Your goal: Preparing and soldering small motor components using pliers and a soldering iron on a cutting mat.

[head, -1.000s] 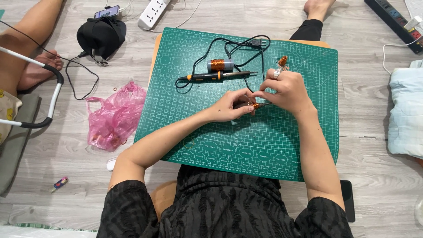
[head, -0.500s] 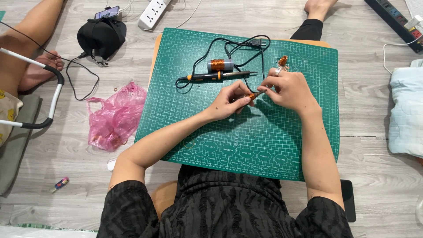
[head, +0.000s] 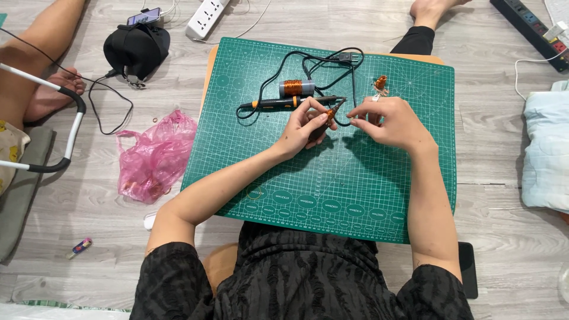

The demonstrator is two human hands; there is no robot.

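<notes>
Over a green cutting mat (head: 332,178), my left hand (head: 305,127) pinches a small rod wound with copper wire (head: 331,115), tilted up to the right. My right hand (head: 388,121) is just to its right, fingertips pinched near the rod's tip as if on a thin wire strand that is too fine to see. Behind the hands lie a black and orange soldering iron (head: 284,102), a spool of copper wire (head: 295,88) and a black cable (head: 332,62). A small copper-wound piece (head: 380,84) sits beyond my right hand.
A pink plastic bag (head: 155,157) lies left of the mat. A black pouch (head: 136,47), a phone (head: 144,15) and a white power strip (head: 207,10) are at the back left. Another person's leg (head: 35,65) is at far left; a light blue cloth (head: 548,154) at right.
My left hand has raised and tilted the copper-wound rod, and my two hands have drawn slightly apart. The rest has stayed put.
</notes>
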